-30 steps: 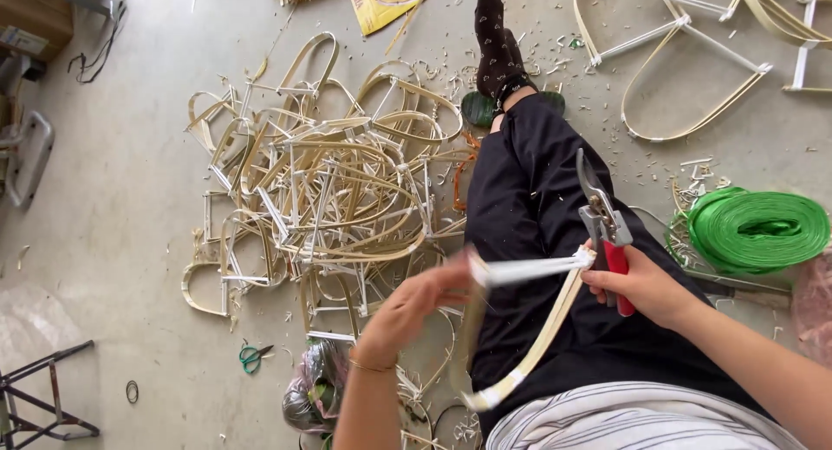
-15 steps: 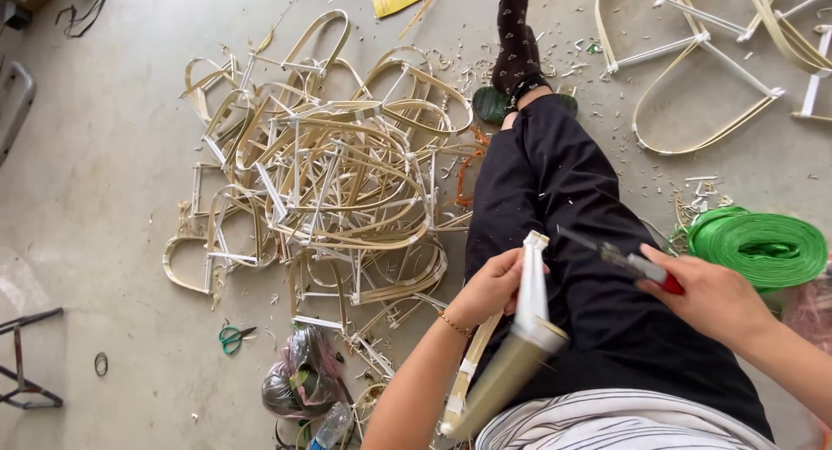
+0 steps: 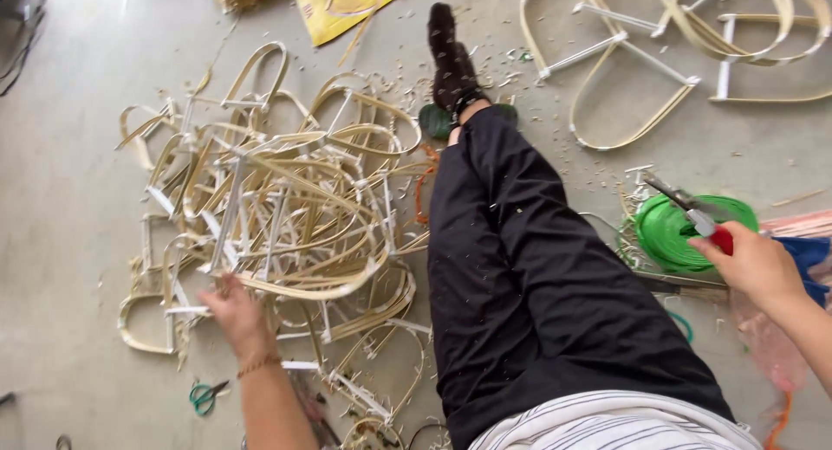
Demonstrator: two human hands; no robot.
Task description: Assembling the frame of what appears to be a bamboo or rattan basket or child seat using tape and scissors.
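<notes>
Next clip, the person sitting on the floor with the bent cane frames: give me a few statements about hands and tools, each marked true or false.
1. The right hand holds red-handled pliers. True.
2. The left hand holds the green-handled scissors. False: the scissors lie on the floor, and the hand reaches into the pile of cane frames.
3. A green tape roll lies near the right hand. True.
4. Both hands grip one frame over the lap. False: they are far apart, one on each side of the leg.
</notes>
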